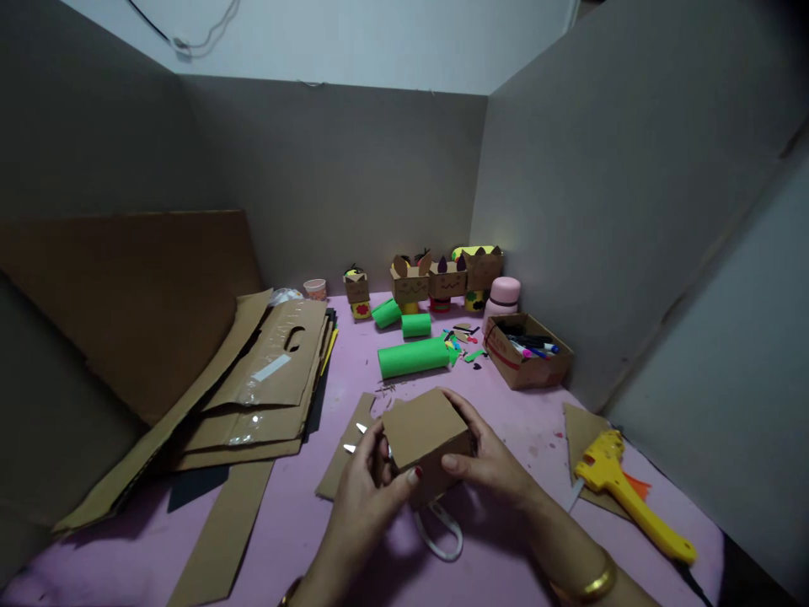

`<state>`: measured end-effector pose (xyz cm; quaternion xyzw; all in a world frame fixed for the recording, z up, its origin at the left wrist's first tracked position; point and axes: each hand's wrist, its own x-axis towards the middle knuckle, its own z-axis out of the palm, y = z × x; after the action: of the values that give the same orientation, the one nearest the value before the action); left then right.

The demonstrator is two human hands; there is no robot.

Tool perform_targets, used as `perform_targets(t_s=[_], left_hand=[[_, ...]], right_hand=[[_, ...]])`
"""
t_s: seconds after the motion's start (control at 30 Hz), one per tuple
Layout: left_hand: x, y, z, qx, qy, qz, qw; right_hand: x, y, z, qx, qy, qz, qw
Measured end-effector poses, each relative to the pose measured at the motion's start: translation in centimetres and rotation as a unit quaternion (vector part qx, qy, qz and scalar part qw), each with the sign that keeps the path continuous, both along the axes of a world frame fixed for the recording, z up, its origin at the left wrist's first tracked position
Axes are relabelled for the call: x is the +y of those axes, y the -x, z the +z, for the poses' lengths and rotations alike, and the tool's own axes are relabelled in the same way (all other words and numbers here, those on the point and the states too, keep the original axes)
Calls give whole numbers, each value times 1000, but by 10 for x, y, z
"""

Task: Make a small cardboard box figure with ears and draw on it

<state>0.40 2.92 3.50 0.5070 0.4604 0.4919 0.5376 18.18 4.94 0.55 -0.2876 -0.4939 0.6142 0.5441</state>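
Between my two hands is a small brown cardboard box [425, 428], held up over the near middle of the table. My left hand [372, 493] grips its left side, thumb along the front face. From the right, my right hand [484, 459] wraps round the box with its thumb on the front. Beneath lie white-handled scissors [450, 552]; the box hides their middle, and the blade tips show to the left over a cardboard strip [334, 476].
Stacked flat cardboard [265, 371] fills the left. Green paper tubes [414, 358] lie ahead, with box-headed figures [410, 282] behind. To the right are a cardboard box of markers [531, 371], a pink bottle [504, 293] and a yellow glue gun [632, 493].
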Motion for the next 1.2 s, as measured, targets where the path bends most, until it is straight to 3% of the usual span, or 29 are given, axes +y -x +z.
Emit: perform_targets(t_s=[0.2,0.4,0.5,0.7,0.8,0.97,1.1,1.2], left_hand=[[0,1,-13,42,-31,-1,999],[-2,3,-22,8,-67,-77,995],[-3,4,-23,23,-82,-78,993],[-4,13,-24,163,-148,-35,975],[-5,19,-18,236,-220,-44,946],[-6,26,-12,270,-296,-52,915],[-5,28,-16,294,-329,-36,897],[-5,28,-20,284,-346,-37,894]], right_hand=[[-2,0,-1,3,-30,-3,1000],[-4,-3,1,32,-34,7,999],[-4,-4,4,36,-44,22,998],[-8,-8,9,-27,-78,85,993],[-11,-8,9,-112,-118,47,986],[-10,-7,0,-214,-263,-88,937],[-8,-7,-6,-235,-367,-124,891],[-7,-7,-6,-251,-395,-133,874]])
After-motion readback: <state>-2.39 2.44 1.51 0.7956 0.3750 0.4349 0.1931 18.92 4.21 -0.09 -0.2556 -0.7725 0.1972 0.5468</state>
